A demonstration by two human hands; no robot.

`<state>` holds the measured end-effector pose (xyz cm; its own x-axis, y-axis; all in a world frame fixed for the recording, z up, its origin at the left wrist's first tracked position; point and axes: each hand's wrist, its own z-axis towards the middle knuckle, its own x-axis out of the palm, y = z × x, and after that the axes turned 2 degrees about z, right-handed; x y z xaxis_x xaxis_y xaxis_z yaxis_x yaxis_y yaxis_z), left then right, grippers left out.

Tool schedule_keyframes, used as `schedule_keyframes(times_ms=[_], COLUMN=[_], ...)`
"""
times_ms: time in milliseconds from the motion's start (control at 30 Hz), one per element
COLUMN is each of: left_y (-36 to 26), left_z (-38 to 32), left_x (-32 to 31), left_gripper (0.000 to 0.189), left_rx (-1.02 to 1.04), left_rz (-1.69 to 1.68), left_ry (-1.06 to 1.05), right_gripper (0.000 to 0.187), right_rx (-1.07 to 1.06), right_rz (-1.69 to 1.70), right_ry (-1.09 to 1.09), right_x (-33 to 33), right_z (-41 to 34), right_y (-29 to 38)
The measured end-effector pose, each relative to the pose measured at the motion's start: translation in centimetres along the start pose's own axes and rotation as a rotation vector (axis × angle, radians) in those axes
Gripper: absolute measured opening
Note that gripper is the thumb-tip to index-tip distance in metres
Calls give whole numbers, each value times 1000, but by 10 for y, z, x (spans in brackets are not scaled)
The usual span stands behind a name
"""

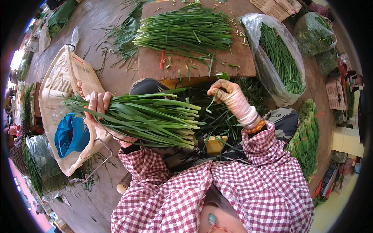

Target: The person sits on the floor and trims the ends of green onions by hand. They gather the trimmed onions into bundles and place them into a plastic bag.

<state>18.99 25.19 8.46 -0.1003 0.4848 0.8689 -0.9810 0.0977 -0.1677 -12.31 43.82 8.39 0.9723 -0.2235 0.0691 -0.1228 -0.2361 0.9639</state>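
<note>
My left hand (98,106) is closed around the leafy part of a bunch of green Chinese chives (151,116), whose pale cut stem ends point right. To the right of those ends, my right hand (225,94), wrapped over the palm and wrist in pale cloth or tape, pinches a thin pale-green blade between thumb and fingers. Beyond both hands, a larger pile of chives (186,29) lies on a low wooden board (195,68). A red strip (161,60) and short stem scraps lie on the same board. Loose dark-green leaves (230,113) lie below my right hand.
A cream plastic basket (87,75) holding a blue bag (71,135) is at left. To the right of the board lies a clear plastic bag (253,26) of chives. Bundled chives (306,142) with red ties lie on the floor at right. A person's checked sleeve shows at the far left.
</note>
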Motion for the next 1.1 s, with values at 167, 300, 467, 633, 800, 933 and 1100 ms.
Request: schedule_keyframes(times_ms=[167,300,467,633,800,933,1100], left_y=[5,5,3,6,15,20,21], left_z=[-2,-3,-2,0,2,3,3], left_x=[1,4,3,4,12,21,37], left_gripper=[20,19,17,16,17,16,17], left_rx=[13,-10,-3,9,0,-33,-51], left_rz=[4,-52,-110,-64,-125,-240,-103], left_ry=[-38,-44,-50,-56,-118,-121,-153], right_gripper=[39,50,25,30,55,24,27], right_rx=[-296,-351,-38,272,-176,-92,20], right_rz=[-136,-146,35,-690,-132,193,415], right_ry=[199,675,503,209,457,512,415], right_x=[1,39,42,-21,4,38,33], right_z=[38,61,42,17,5,4,-4], right_y=[8,7,4,20,15,14,14])
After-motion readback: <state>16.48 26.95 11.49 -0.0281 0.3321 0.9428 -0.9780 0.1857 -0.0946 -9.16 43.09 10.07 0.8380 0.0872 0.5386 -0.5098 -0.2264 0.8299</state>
